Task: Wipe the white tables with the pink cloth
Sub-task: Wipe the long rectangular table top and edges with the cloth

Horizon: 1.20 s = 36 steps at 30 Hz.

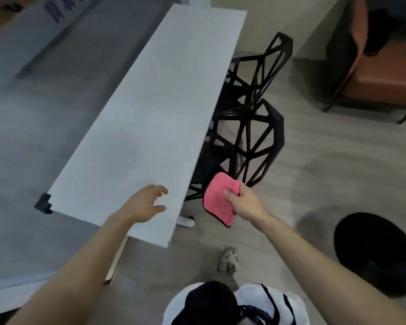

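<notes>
- progress guess: wiping isn't happening at this moment, since the pink cloth [220, 195] is off the top altogether
- right hand [244, 202] is clenched on one edge of the cloth, thumb on top, and the rest hangs down over the floor just beside the near right edge of the white bench [150, 102]
- left hand [148, 205] grasps nothing, fingers spread and loose above the bench's near end; can't tell if it's touching the top
- bench top looks bare and dry, with no streaks i can make out, so i honestly can't say whether any of it is done
- i'd treat the whole long top as left to do, near end first
- black wireframe chairs [251, 137] are tucked at the right edge and could snag the cloth
- no second white bench in view, so the others are left too
</notes>
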Available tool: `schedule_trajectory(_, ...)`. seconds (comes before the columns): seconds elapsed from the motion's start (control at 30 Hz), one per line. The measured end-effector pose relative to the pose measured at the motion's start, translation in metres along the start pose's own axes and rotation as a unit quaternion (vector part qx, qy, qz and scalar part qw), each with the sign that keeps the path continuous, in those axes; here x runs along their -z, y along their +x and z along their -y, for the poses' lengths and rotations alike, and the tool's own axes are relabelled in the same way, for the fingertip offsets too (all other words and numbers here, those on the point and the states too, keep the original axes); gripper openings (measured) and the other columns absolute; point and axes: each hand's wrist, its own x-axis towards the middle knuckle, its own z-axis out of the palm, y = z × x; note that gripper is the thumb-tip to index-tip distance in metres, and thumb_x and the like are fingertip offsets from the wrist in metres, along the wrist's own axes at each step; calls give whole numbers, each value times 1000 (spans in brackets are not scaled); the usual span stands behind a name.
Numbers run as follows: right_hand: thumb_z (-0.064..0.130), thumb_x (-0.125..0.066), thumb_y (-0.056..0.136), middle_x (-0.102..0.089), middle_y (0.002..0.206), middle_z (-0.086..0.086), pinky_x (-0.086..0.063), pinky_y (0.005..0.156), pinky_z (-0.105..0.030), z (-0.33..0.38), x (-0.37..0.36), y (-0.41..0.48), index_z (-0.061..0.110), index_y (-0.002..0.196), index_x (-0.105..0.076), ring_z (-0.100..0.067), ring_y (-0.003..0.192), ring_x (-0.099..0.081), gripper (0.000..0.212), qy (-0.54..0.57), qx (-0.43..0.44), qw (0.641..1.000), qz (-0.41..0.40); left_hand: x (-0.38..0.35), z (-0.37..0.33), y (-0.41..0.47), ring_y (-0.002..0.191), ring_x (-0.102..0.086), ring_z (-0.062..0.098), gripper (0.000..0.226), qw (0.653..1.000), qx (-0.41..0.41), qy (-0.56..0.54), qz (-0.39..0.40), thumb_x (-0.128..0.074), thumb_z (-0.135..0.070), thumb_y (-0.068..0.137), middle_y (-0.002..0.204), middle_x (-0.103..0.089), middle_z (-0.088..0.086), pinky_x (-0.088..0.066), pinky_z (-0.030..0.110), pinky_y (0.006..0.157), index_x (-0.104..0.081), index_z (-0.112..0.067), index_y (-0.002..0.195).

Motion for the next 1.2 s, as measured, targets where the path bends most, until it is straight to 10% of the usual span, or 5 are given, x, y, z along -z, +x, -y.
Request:
schedule_trajectory(0.37,23,-60,109,-75,118,7,-62,86,-36,-110,-185,-102,34,147,-59,-12,108,-73,39,267,-92,955,-91,-25,126,-37,164,-9,30,67,965,-5,252,71,-41,-46,113,179,2,5,-24,51,128,-5,-44,169)
schedule_trajectory(0.6,27,-57,107,-74,100,-10,-57,76,-26,-86,-253,-82,47,123,-60,-32,93,-71,26,306,-61,931,-191,-44,113,-21,137,-50,38,86,947,-30,319,34,-51,-73,98,164,-37,17,-51,49,106,-15,-42,169)
schedule_trajectory(0.73,71,-55,98,-77,113,17,-56,103,-37,-77,-290,-28,53,143,-62,-9,103,-70,49,337,-37,923,-182,-23,93,13,148,-42,38,109,947,-70,312,14,-70,-85,77,169,-29,14,-42,51,116,-20,-47,166)
schedule_trajectory(0.97,33,-61,109,-71,126,27,-54,97,-21,-108,-371,-54,43,150,-61,5,110,-67,41,308,-8,893,-329,-24,76,55,141,-42,51,149,926,-94,361,60,-85,-88,49,171,-15,16,-48,59,110,7,-58,162)
schedule_trajectory(1.2,32,-66,108,-76,132,3,-57,98,-25,-67,-269,60,28,151,-62,-13,117,-70,44,209,44,929,-303,-23,75,51,135,-49,47,148,923,-109,367,38,-83,-92,45,166,-24,14,-54,58,101,5,-61,159)
